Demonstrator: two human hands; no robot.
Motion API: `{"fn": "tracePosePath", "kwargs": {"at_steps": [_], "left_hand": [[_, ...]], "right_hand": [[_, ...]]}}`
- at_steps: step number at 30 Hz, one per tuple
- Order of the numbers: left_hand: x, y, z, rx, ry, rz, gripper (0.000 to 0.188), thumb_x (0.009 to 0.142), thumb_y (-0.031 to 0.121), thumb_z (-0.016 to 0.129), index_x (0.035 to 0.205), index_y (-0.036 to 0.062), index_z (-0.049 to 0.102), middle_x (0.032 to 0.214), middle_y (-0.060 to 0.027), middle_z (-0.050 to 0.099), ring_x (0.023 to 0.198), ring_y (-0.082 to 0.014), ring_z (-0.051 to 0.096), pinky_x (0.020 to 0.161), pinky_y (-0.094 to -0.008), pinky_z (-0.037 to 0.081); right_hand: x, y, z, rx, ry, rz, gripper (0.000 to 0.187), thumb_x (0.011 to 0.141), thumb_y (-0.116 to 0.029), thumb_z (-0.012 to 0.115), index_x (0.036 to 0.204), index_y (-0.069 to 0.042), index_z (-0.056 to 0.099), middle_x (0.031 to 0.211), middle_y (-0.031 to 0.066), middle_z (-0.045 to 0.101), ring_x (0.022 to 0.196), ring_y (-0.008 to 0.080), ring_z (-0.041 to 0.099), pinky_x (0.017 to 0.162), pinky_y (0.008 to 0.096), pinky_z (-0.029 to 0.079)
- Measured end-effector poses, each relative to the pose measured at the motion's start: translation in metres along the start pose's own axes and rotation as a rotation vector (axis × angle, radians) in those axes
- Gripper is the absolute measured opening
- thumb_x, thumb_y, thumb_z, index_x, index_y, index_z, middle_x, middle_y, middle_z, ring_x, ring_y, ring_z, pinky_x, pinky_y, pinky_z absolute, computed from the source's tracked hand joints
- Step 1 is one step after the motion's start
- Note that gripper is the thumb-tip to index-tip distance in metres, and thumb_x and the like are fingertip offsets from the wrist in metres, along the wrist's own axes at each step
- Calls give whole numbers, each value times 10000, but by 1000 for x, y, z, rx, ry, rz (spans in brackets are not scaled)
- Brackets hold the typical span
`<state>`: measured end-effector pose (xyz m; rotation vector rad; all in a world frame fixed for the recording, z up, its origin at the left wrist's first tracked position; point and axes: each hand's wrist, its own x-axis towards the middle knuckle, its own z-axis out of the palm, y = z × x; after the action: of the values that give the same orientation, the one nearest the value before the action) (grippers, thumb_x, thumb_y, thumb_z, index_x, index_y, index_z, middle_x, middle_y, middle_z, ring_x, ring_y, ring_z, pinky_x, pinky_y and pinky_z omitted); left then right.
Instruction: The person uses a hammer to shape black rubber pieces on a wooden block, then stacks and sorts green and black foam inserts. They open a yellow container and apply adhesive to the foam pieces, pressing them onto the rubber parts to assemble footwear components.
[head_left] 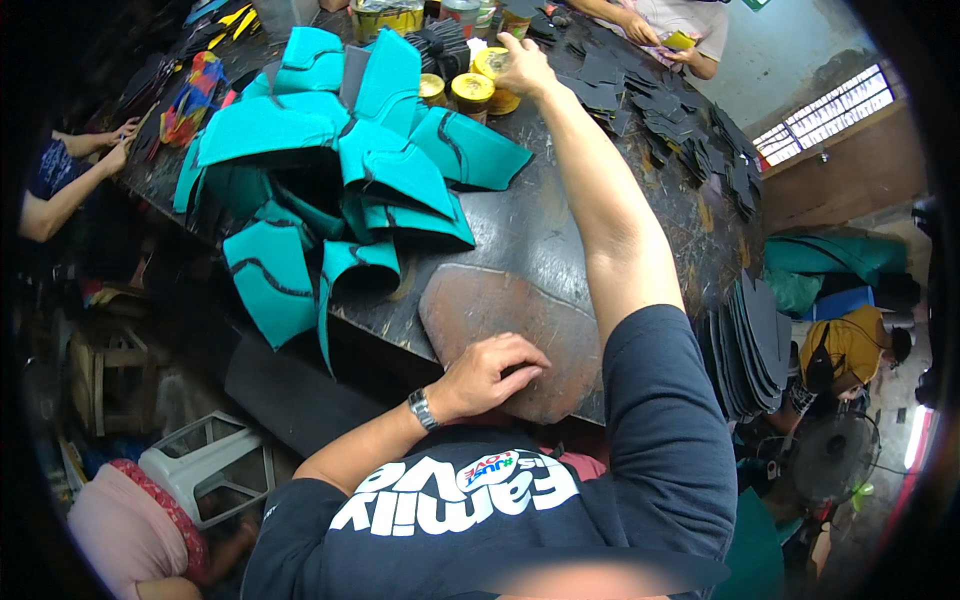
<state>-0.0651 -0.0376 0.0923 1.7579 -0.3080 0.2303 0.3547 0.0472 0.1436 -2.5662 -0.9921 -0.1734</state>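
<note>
Right hand (525,70): arm stretched far forward over the counter (505,225), elbow almost straight, wrist low beside the yellow jar (490,62). Grip: fingers part-bent at the lid; whether they have hold of it cannot be told.

Left hand (488,375): forearm folded in across the body, metal watch (422,408) at the wrist, palm down over the near part of the brown board (510,325). Grip: loosely curled, thumb apart from fingers, nothing seen in it.

Obscured: the yellow jar, partly covered by the right hand; tins (385,18) along the far side, cut by the upper edge; inner layers of the teal pile, lost in shadow.

Materials: teal pieces (265,130), curved, felt-like panels with wavy dark bands, heaped left of the brown board; brown board, flat, round-cornered, scuffed; counter, dark, scratched; black cutouts (640,110), thin, matt, angular, scattered at far right.
</note>
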Motion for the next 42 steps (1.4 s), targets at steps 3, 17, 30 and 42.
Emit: {"fn": "tracePosePath", "kwargs": {"at_steps": [3,17,30,42], "left_hand": [[2,0,-2,-8,-31,-9,109,870,90,681,964,44,710,955,-98,705,893,-278,658,821,-368,509],[11,-1,-9,-77,-138,-64,210,895,126,693,1095,61,688,1038,-87,681,939,-217,645,876,-343,498],[123,-56,10,27,-26,-149,1291,622,276,922,1563,-3,84,1447,-257,468,1341,-342,489,1112,-387,390],[132,-56,43,386,141,72,1052,534,296,940,1400,44,399,1333,-202,533,1258,-375,526,1081,-425,434]], "right_hand": [[17,11,7,-44,-106,-100,964,676,-324,819,1511,-286,340,1475,276,403,1342,478,425,1085,504,427],[-151,22,-63,-125,-103,1,927,592,-429,858,1410,-196,490,1216,221,539,1188,412,512,985,487,474],[-337,1,-75,-203,221,123,794,728,-483,778,1374,-106,513,1233,264,556,1142,405,536,948,503,457],[-355,31,-75,58,408,3,681,738,-455,750,1306,-107,607,1167,260,593,1085,397,557,959,469,466]]}}
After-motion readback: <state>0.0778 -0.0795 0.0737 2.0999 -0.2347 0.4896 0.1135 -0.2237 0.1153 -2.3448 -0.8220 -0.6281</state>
